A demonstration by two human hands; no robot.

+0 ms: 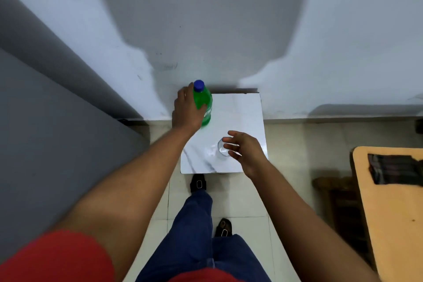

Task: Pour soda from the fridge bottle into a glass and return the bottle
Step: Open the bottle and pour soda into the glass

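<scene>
Hands over a small white table, bottle gripped, glass waiting.

Head view: left hand (186, 110) wraps the green bottle (204, 105) at its upper body, thumb across the front, fingers behind; the bottle stands upright on the far left corner of the table (240, 112), its blue cap (199, 85) on. Right hand (243, 147) hovers with fingers spread wide and holding nothing, just above and right of the clear glass (221, 147), which sits upright near the table's near right side; whether a fingertip touches the rim cannot be told. The table stands against the far wall (229, 18). Below it, jeans (194, 231) and two sandals on a tiled floor. A tan tabletop (393, 213) lies at the right edge.
</scene>
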